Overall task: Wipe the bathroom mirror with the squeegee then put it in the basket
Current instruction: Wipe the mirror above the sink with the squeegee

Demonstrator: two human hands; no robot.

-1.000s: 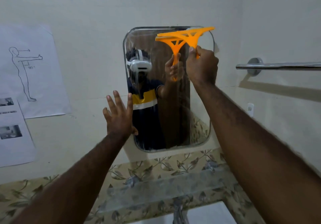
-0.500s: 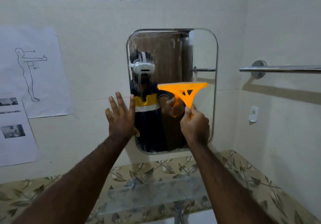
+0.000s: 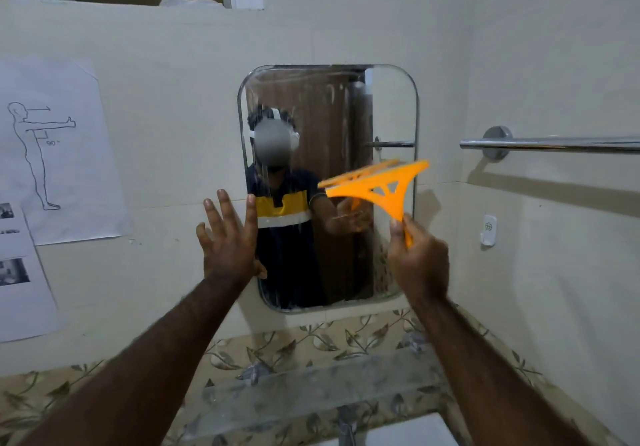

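Observation:
A rounded rectangular mirror (image 3: pixel 332 106) hangs on the cream wall ahead, streaked near its top. My right hand (image 3: pixel 417 258) grips the handle of the orange squeegee (image 3: pixel 384 187), whose blade end tilts up to the right in front of the mirror's right half; whether the blade touches the glass is unclear. My left hand (image 3: pixel 228 238) lies flat, fingers spread, against the wall at the mirror's left edge. No basket is in view.
A chrome towel bar (image 3: pixel 554 143) runs along the right wall, with a small white hook (image 3: pixel 488 230) below it. Paper sheets (image 3: pixel 52 155) are taped to the wall at left. A glass shelf (image 3: pixel 311 393) and leaf-patterned tiles sit below the mirror, above a tap (image 3: pixel 346 426).
My right hand dragged the squeegee from the mirror's top right corner down its right side, then moved right and tilted the blade. My left hand stayed beside the mirror.

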